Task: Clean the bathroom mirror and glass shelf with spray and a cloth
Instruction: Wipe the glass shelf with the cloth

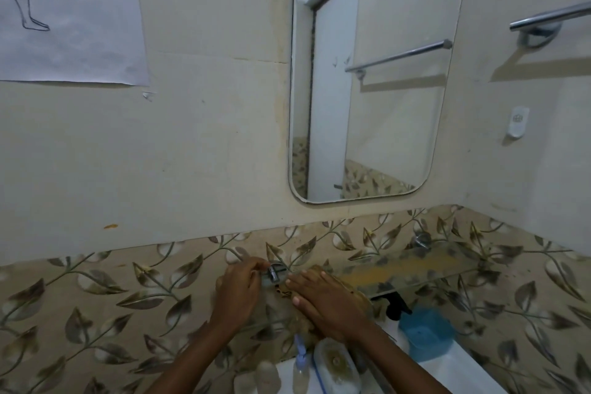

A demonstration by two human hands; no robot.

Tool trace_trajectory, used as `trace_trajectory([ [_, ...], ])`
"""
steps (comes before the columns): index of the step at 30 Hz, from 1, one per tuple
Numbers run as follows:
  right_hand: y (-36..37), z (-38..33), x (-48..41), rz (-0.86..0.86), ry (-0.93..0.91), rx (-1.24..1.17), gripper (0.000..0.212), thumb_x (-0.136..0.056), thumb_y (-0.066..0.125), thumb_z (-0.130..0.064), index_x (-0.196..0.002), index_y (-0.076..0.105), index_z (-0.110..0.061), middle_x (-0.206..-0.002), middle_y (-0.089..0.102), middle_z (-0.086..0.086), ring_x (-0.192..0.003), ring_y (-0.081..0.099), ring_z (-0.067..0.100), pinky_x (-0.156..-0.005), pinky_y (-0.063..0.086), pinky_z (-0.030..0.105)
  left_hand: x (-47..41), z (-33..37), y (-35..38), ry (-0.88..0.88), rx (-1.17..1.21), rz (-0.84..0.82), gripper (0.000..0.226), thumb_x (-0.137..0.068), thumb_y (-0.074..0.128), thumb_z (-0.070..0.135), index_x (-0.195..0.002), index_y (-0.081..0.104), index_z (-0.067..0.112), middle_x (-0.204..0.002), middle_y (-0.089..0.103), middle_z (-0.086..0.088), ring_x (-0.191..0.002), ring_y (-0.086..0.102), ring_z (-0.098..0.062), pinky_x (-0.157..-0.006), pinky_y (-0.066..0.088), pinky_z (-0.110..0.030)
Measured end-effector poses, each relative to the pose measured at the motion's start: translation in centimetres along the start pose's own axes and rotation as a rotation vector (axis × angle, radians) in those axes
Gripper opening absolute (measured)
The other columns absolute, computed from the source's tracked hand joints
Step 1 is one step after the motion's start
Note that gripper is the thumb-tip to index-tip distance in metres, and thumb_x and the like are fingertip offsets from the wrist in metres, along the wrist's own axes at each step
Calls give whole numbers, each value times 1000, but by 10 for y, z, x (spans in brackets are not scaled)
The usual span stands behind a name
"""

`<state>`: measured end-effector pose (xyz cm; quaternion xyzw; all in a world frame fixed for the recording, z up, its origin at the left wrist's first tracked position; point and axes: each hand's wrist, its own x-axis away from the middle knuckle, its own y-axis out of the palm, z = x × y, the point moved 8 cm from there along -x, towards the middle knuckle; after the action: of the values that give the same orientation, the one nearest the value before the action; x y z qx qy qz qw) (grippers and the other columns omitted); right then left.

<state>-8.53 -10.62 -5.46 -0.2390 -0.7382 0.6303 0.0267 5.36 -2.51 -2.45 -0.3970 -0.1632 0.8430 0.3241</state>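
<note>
Below the rounded mirror [367, 73], a right hand [323, 299] presses a brown cloth [359, 294] flat on the stained glass shelf [422, 269], at its left end. The left hand [238, 289] curls at its chrome bracket [273, 272], grip unclear. A spray bottle [395, 307] and plastic bottles [300, 368] crowd underneath.

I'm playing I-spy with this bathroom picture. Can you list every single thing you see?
rounded-corner wall mirror: one, silvery, above the shelf
stained glass shelf: one, clear with yellow smears, on the leaf-pattern tiles
brown cloth: one, brown, shelf's left end
metal shelf bracket: two, silver, along the shelf's back
chrome towel rail: one, silver, right wall
white paper sheet with a pencil drawing: one, top left
white plastic wall fitting: one, right wall
blue plastic tub: one, below the shelf
black spray trigger: one, beside the tub
clear pump bottle with blue top: one, bottom
white oval soap box: one, bottom
left hand: fingers at the left bracket
right hand: flat on the cloth
</note>
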Motion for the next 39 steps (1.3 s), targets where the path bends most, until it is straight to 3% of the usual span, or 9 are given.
trace_trajectory([
  [3,-5,4,-8,-29,88,-51,77,-81,2,-64,-144,31,-28,-154,27,-7,-144,15,11,-117,4,34,-6,6,10,21,-192,-62,30,-85,40,18,-101,64,27,-103,66,6,-102,56,-19,-82,36,-35],
  [6,-9,5,-13,-26,130,-44,84,-78,-1,-66,-143,32,-26,-154,29,-5,-143,18,13,-117,5,36,-10,3,5,59,-276,-33,28,-85,46,10,-97,65,27,-98,67,6,-98,56,-22,-74,26,-32],
  [9,-8,6,-15,-5,161,-42,51,-98,22,-46,-143,33,-24,-155,25,-2,-143,19,15,-117,5,38,-6,2,1,111,-325,-16,27,-77,46,13,-90,66,25,-87,68,6,-86,60,-23,-70,29,-33],
  [11,-10,9,-14,68,187,-57,44,-98,32,-39,-140,37,-25,-154,25,3,-140,24,20,-115,14,38,-4,5,1,161,-411,11,22,-71,51,13,-83,66,24,-76,67,5,-74,62,-23,-65,31,-31],
  [14,-15,8,-13,136,146,-14,40,-96,38,-37,-129,50,-18,-136,47,8,-122,42,26,-105,32,40,-4,12,2,195,-558,21,12,-67,61,11,-73,65,21,-66,64,2,-62,62,-25,-59,32,-30],
  [21,-16,29,-11,54,132,52,43,-99,30,-38,-139,41,-26,-147,40,0,-135,31,22,-112,18,36,11,12,6,241,-713,-16,35,-74,35,30,-72,68,21,-64,67,2,-59,63,-21,-67,47,-37],
  [28,-28,71,5,-15,238,59,45,-99,27,-41,-143,33,-29,-154,28,-4,-142,20,16,-115,13,35,12,5,4,121,-706,-71,29,-72,41,31,-68,69,23,-64,67,2,-57,64,-18,-73,51,-43],
  [34,-36,108,17,-26,315,73,55,-94,22,-55,-143,31,-32,-155,25,-7,-144,17,11,-115,13,32,13,-4,6,65,-678,-95,23,-72,49,29,-76,71,23,-68,68,4,-58,64,-18,-61,49,-32],
  [39,-44,127,24,-6,343,81,45,-99,29,-41,-142,33,-30,-155,26,-5,-143,18,12,-116,13,33,14,-6,5,52,-669,-104,25,-72,46,31,-74,69,22,-66,67,2,-56,63,-20,-56,46,-29],
])
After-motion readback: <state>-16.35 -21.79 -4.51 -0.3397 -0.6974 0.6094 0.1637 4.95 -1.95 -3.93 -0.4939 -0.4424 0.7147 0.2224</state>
